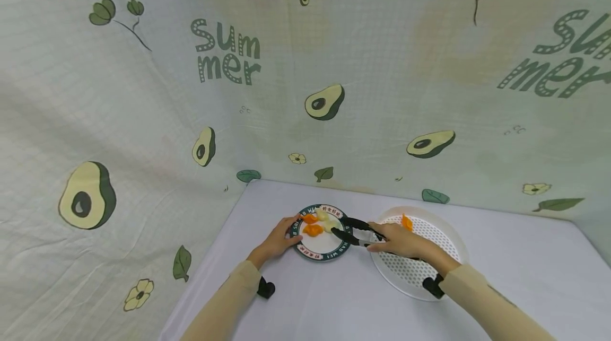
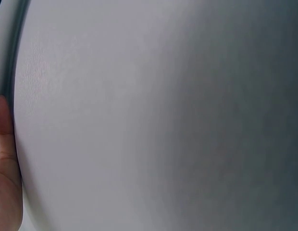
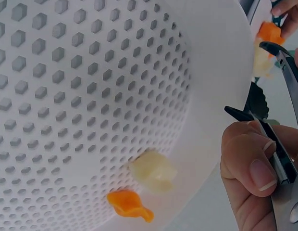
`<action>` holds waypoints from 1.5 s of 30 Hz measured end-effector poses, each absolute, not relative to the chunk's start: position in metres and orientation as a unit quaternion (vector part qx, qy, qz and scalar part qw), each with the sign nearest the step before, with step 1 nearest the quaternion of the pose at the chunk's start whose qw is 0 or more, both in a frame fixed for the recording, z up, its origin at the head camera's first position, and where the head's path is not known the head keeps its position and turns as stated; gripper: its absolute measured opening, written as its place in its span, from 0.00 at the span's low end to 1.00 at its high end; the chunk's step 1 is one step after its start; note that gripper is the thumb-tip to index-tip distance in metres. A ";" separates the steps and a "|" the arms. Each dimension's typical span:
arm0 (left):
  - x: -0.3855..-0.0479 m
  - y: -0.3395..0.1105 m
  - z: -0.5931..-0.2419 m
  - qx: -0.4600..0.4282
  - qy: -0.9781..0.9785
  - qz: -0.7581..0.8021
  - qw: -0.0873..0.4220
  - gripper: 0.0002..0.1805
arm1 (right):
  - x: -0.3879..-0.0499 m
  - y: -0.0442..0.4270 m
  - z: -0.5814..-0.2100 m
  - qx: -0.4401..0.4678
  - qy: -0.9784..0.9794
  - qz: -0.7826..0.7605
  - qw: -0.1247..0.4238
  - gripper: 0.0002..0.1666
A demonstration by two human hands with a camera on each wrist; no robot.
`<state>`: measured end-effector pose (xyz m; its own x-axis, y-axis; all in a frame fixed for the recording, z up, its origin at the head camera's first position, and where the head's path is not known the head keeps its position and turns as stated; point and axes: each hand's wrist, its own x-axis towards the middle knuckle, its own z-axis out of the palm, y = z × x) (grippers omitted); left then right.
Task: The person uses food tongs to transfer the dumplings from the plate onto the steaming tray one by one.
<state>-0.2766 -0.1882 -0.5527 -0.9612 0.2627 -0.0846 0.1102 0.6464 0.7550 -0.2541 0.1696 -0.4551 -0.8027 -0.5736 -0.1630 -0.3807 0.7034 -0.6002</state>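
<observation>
The white table [image 1: 310, 298] held everything. The big white basket [image 1: 406, 277] sat on it, at about 4 o'clock from the green-rimmed plate [image 1: 324, 248], near enough for one arm to reach both. The right hand [image 1: 397, 240] was over the basket, its fingers clamped on the black tongs [image 1: 357, 223]. The left hand [image 1: 278, 237] held the plate's rim at 9 o'clock, thumb and fingers apart around the edge, probably so it would not slide. The tongs came in from 3 o'clock with their tips apart, maybe to leave room for food. On the plate, two orange pieces [image 1: 313, 230] lay between 9 and 11 o'clock, and two pale pieces [image 1: 322, 214] at 12 and 2. The last pale one was just beside the lower tip. In the basket lay one orange bit [image 1: 407, 223] and one pale bit [image 3: 153, 172].
</observation>
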 end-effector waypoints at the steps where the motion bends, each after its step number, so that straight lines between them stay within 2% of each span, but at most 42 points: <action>1: -0.277 -0.188 -0.553 0.104 0.902 0.408 0.093 0.39 | -0.255 0.169 -0.456 -0.267 0.906 -0.280 0.172 0.45; 12: -0.280 -0.189 -0.556 0.109 0.903 0.405 0.090 0.40 | -0.267 0.166 -0.460 -0.269 0.908 -0.264 0.184 0.44; 30: -0.276 -0.188 -0.552 0.114 0.896 0.419 0.092 0.38 | -0.275 0.162 -0.459 -0.268 0.923 -0.215 0.174 0.42; 45: -0.277 -0.189 -0.553 0.120 0.897 0.415 0.087 0.39 | -0.278 0.159 -0.450 -0.313 0.911 -0.211 0.165 0.40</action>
<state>-0.2772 -0.1895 -0.5529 -0.9560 0.2881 -0.0559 0.1438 0.6258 0.7666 -0.2783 0.1589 -0.4503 -0.7496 -0.6398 -0.1696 -0.5004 0.7155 -0.4875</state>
